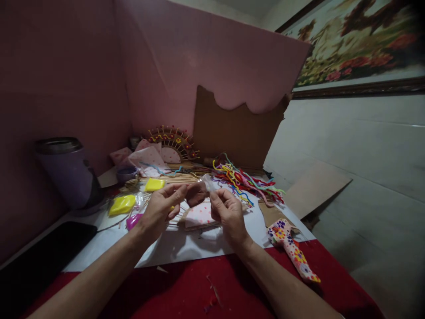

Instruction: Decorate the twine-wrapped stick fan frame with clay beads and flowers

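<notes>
Between my hands is a clear plastic packet with brown modelling clay in it. My left hand pinches its left end, and a small yellow spot shows by the fingers. My right hand is closed on the packet's clear right end, thumb against fingertips. Just below lies a piece with white, pink-dotted fabric, a cardboard edge and thin sticks, partly covered by my right hand. Left of my left hand are yellow clay packets and a purple packet.
A purple tumbler and a dark flat object stand at left. Colourful pipe cleaners lie behind my right hand. At the back are a decorated stick fan and cut cardboard. A flowered glue gun lies right.
</notes>
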Motion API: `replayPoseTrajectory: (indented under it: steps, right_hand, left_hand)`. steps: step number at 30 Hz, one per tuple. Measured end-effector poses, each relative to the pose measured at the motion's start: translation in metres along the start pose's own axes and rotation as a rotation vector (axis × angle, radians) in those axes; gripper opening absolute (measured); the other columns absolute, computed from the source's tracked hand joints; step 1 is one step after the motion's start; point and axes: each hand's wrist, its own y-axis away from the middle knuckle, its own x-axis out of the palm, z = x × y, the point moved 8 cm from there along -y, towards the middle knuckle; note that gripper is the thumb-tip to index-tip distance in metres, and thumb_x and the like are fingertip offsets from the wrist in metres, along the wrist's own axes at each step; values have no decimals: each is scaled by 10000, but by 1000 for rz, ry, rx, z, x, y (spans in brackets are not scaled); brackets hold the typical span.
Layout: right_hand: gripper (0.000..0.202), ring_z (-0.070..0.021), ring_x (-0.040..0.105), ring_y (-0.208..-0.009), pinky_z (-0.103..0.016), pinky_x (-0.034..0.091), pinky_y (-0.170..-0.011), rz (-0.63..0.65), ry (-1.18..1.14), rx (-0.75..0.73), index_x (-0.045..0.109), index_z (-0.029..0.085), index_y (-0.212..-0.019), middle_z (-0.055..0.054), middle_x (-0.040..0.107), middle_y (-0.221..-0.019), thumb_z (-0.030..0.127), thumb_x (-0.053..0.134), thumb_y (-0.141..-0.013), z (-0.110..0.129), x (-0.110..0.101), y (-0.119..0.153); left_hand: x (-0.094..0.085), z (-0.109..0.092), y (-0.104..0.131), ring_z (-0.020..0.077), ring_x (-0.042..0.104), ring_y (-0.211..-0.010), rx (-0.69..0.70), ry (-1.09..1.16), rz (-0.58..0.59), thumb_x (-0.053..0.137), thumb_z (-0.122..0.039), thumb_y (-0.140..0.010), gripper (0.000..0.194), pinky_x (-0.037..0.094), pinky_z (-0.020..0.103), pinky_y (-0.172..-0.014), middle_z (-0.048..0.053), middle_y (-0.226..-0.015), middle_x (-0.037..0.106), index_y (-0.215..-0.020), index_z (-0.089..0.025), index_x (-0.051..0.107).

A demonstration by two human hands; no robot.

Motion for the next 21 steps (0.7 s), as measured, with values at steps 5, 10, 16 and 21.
replayPoseTrajectory:
  steps: [5,10,16,21]
  right_hand:
    - [227,-35,273,-432,-172,219,-401,-88,-93,-120,494,179,-733,92,345,-525,351,617,-814,15,-14,1]
    - [214,-50,289,-453,-186,221,-420,-215,-99,-231,481,191,-739,84,343,-542,346,593,-834,34,-28,3]
    - [188,-71,321,-497,-208,261,-453,-260,95,-341,500,196,-765,64,375,-584,349,551,-863,45,-31,10]
    - [174,-85,370,-534,-220,307,-492,-224,310,-404,521,190,-758,47,425,-619,328,556,-858,52,-21,18]
  left_hand:
    - [-16,-4,-4,-22,281,-310,49,-27,-91,635,-480,-749,384,120,146,-312,17,-731,634,-898,-126,627]
    - [-24,-8,-7,-10,298,-323,89,-41,-151,632,-475,-748,396,146,144,-314,42,-745,637,-877,-102,609]
    - [-45,-23,-2,-3,305,-343,188,23,-359,690,-413,-699,342,161,124,-330,7,-626,606,-836,-107,622]
    - [-46,-37,3,-6,303,-355,256,20,-381,712,-363,-682,280,160,124,-339,3,-619,607,-789,-115,637]
